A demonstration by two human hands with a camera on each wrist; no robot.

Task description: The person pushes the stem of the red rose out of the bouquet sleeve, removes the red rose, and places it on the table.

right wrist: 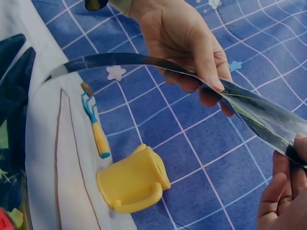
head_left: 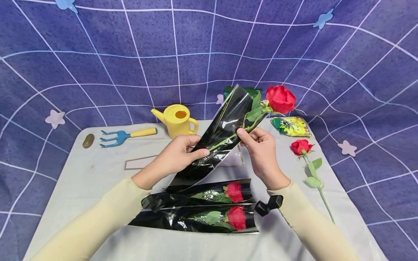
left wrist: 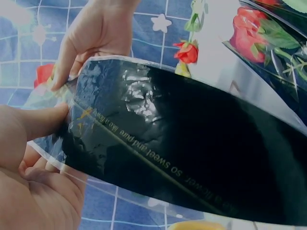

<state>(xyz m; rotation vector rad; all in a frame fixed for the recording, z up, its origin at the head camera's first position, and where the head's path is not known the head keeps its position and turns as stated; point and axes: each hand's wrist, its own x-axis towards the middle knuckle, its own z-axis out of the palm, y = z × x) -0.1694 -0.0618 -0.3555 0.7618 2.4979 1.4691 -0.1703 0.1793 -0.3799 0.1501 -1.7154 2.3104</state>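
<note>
My left hand [head_left: 177, 154] grips a black, clear-fronted flower sleeve [head_left: 225, 119] by its lower middle, thumb on the front. Near the sleeve's upper end my right hand [head_left: 261, 152] pinches its right edge, with the thumb by the green stem. A red artificial rose [head_left: 281, 99] lies partly inside; its bloom sticks out past the top and its stem runs down the sleeve. Gold lettering runs along the sleeve [left wrist: 158, 143] in the left wrist view. Below the hands lie two sleeved roses [head_left: 234, 192] [head_left: 236, 218], side by side on the table.
A loose rose [head_left: 302, 146] lies at the right, below a yellow-green packet [head_left: 290, 126]. At the back stand a yellow watering can [head_left: 177, 121], then a blue hand fork [head_left: 121, 137] and a brown stone [head_left: 88, 140]. A flat, brown-edged piece [head_left: 140, 163] lies behind the hands.
</note>
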